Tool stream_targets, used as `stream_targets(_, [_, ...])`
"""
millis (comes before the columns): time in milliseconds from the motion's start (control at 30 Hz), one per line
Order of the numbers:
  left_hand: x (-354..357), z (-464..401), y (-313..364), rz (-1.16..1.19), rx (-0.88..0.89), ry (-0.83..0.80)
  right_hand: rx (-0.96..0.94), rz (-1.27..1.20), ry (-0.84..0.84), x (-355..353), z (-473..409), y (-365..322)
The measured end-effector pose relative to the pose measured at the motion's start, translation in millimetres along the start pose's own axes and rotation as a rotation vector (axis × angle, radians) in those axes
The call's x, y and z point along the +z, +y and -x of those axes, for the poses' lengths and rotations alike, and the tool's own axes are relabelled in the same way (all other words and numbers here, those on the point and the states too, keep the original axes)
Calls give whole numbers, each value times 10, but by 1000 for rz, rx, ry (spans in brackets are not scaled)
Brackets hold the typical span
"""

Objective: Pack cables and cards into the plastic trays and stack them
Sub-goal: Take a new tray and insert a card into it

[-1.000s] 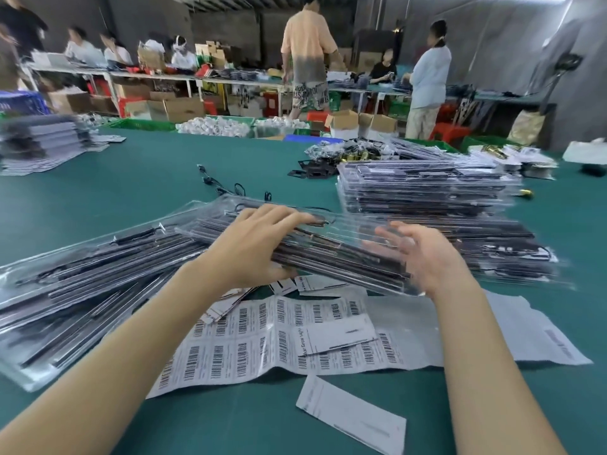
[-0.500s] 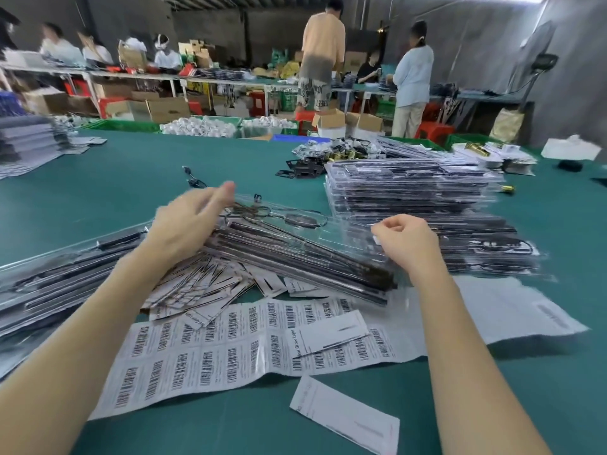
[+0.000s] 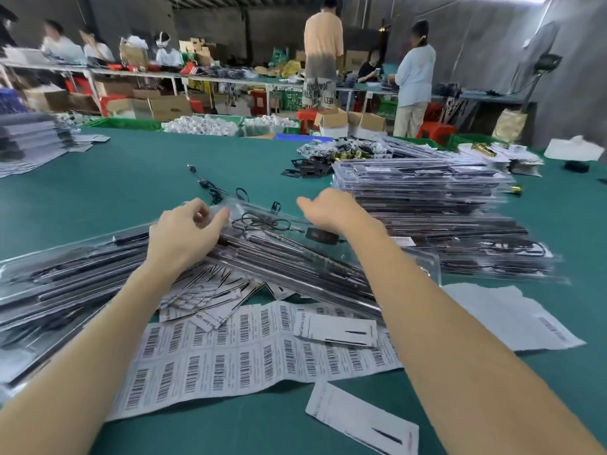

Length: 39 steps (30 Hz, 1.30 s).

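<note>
Both hands, left (image 3: 184,231) and right (image 3: 328,210), hover loosely curled, holding nothing, over the clear tray (image 3: 279,244), probably about to grab its far edge for stacking.

A big green table (image 3: 131,165) runs toward a dark grey wall (image 3: 476,37) at the back. Along that wall stands a long white bench (image 3: 131,75) with cardboard boxes (image 3: 164,108) stacked beneath it and red stools (image 3: 437,131) nearby. Several people (image 3: 323,57) work there, two of them standing. Green crates (image 3: 128,123) line the table's far edge. Pale light falls from the upper right.
</note>
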<state>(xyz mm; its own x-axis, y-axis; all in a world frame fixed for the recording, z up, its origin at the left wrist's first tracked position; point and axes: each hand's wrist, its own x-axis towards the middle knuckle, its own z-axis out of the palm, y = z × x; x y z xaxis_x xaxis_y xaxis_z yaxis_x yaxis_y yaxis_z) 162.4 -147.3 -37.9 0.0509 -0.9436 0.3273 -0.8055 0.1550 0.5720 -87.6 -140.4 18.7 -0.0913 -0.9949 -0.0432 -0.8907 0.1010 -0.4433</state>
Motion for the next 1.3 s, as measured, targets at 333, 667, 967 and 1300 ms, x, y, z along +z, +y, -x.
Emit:
stream_targets(333, [-106,-35,6,-45,17,-266,11,-195,-118,263,-390,-352])
stream_targets(667, [-122,-66,-13,-193,11,-391,34,-307,31,-84,-357,-172])
stream_targets(967, [-222,-116,-10,-193,14,-500,-42,-223,-419,-426,-143,114])
stream_targets(1300, [72,136,372,-178,372,-375,-119,104,-334,-23,148,260])
